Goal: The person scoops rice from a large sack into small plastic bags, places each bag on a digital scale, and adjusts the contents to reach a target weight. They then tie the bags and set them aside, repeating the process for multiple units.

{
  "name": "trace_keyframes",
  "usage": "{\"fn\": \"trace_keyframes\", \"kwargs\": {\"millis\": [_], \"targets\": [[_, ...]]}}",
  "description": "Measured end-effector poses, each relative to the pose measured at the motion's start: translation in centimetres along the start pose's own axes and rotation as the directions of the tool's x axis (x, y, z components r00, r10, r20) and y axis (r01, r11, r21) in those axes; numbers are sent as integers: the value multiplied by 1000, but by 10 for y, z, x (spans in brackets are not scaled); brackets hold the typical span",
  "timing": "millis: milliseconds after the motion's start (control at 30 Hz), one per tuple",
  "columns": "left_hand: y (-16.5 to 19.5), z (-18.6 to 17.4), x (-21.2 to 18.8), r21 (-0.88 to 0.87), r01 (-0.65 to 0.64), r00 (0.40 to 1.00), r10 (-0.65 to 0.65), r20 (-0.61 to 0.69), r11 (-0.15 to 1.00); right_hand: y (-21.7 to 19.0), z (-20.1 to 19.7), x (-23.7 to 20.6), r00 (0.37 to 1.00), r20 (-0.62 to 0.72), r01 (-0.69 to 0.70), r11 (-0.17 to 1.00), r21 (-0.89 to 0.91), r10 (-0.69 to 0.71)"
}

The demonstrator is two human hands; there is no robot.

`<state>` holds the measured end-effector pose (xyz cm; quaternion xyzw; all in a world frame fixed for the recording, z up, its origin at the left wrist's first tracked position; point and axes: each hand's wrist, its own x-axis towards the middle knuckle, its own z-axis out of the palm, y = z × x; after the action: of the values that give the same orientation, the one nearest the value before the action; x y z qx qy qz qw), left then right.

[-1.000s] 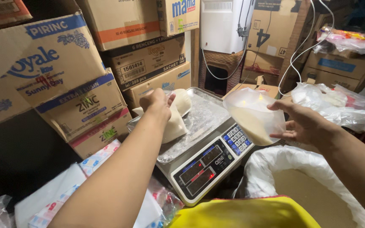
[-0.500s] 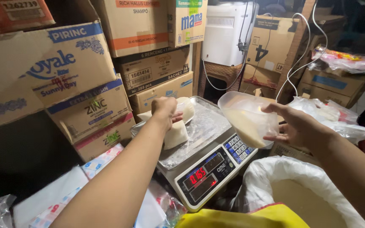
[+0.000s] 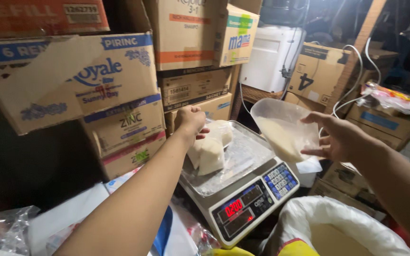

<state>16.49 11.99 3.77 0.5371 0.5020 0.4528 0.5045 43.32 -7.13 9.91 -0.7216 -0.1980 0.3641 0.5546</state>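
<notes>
The small clear bag of white grain [image 3: 210,152] stands upright on the plastic-covered pan of the digital scale [image 3: 243,189], its long axis running up and down and its gathered neck at the top. The left hand [image 3: 191,121] sits right over that neck, fingers curled down and pinched around the top of the bag, so the bag hangs directly below the hand and touches the pan at its base. A second, similar packet seems to lean just behind it, toward the far rim of the pan; I count two there, though the plastic folds make the edge between them hard to read.

Off to the right and well apart from the pan, the right hand [image 3: 340,140] is spread wide, fingers splayed, cupping the side of a clear plastic container [image 3: 283,128] that tilts with its mouth up and left. White grain lies banked in its lower corner. The left hand is plainly the nearer of the two to the bags on the scale.

One scale, with two lit red readouts on its sloped front and a blue keypad beside them. Below the right forearm, one large white sack [image 3: 347,227] stands open, with pale grain showing inside. Stacked cardboard cartons [image 3: 119,123] wall in the left and back, and a white appliance [image 3: 271,57] sits behind the scale.
</notes>
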Motion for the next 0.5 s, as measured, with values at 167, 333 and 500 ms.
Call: {"fn": "trace_keyframes", "kwargs": {"millis": [167, 333, 500], "targets": [[12, -9, 10, 176, -23, 1000, 26, -16, 984, -32, 30, 10, 988, 109, 119, 991, -58, -112], [19, -4, 17, 437, -139, 985, 80, 150, 889, -56, 63, 21, 963, 151, 250, 950, -187, -224], [19, 5, 25, 667, -275, 942, 55, 332, 692, -65, 80, 33, 937, 153, 348, 891, -291, -315]]}}
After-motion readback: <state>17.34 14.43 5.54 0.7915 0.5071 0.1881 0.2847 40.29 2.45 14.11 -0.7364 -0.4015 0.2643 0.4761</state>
